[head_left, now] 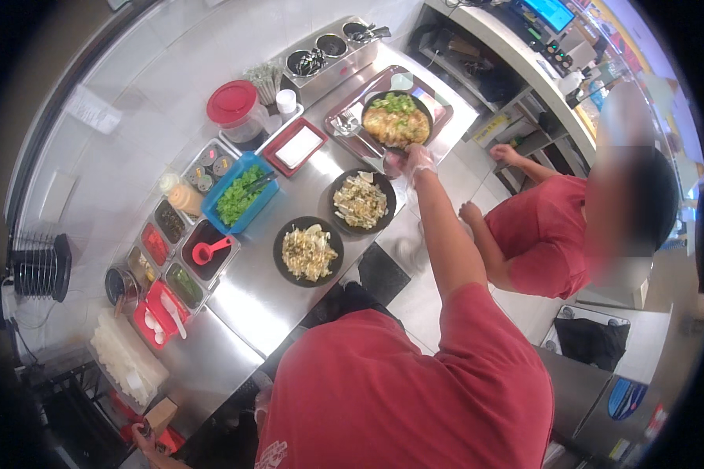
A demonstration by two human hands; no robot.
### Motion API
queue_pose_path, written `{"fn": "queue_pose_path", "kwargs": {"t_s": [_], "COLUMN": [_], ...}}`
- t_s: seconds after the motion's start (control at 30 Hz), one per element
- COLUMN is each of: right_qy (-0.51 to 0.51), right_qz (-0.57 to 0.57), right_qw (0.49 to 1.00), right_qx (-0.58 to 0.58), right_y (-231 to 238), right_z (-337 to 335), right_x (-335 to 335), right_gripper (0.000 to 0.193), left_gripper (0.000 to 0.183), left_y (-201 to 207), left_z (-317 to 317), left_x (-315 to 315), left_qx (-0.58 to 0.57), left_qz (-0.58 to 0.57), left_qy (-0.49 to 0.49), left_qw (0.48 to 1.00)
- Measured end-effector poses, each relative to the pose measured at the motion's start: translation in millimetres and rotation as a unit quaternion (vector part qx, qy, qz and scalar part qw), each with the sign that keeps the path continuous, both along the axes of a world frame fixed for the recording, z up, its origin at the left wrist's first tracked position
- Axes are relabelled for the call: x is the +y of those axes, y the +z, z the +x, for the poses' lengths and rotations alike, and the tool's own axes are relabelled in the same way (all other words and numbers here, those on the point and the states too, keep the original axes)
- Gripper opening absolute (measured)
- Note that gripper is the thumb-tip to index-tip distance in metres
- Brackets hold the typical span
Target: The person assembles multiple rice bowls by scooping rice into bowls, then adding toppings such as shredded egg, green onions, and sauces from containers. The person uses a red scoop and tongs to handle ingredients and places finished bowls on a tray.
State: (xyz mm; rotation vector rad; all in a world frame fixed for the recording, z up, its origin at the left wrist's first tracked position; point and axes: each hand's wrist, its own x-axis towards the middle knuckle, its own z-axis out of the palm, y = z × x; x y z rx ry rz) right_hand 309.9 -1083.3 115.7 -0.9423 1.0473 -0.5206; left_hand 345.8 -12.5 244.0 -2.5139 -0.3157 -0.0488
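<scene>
My right arm reaches far out to the brown serving tray (443, 110). My right hand (420, 162), in a clear plastic glove, is closed at the tray's near edge, beside a dark bowl of food topped with chopped greens (396, 121). Its fingertips are partly hidden. A spoon and fork (345, 123) and a small clear cup (401, 81) also lie on the tray. Two dark bowls of shredded, sauced food, the nearer bowl (308, 252) and the farther bowl (364, 202), stand on the counter. Low beside my body hangs what looks like my left hand (263, 401), gloved, its fingers unclear.
A co-worker in red (544, 234) stands close on the right. Along the wall sit a blue bin of greens (240, 194), topping pans (186, 287), a red-lidded tub (233, 105) and a cutlery holder (332, 66). At lower left, another person's bare hand (147, 444) is beside a brown box.
</scene>
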Motion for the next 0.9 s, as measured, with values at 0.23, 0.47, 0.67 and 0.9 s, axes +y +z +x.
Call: {"fn": "queue_pose_path", "kwargs": {"t_s": [0.23,0.47,0.67,0.9], "right_qy": [-0.088,0.07,0.133,0.31], "right_qz": [0.12,0.093,0.057,0.258], "right_qw": [0.987,0.993,0.987,0.912], "right_qx": [-0.052,0.018,0.072,0.077], "right_y": [-56.0,-66.2,-76.1,-63.4], "right_z": [29.0,18.7,-98.0,-127.7], "right_x": [-91.3,-96.5,-59.1,43.6], "right_gripper": [0.035,0.041,0.032,0.058], "left_gripper": [0.042,0.047,0.051,0.07], "left_y": [24.2,-78.1,-160.8,-155.1], "left_z": [-10.9,-127.3,-171.2,-85.2], "left_x": [-178.3,-353.6,-428.4,-512.8], "left_qx": [-0.073,-0.036,0.134,0.167], "left_qz": [-0.464,-0.768,-0.769,-0.844], "left_qy": [0.039,0.302,0.384,0.325], "left_qw": [0.882,0.564,0.493,0.393]}}
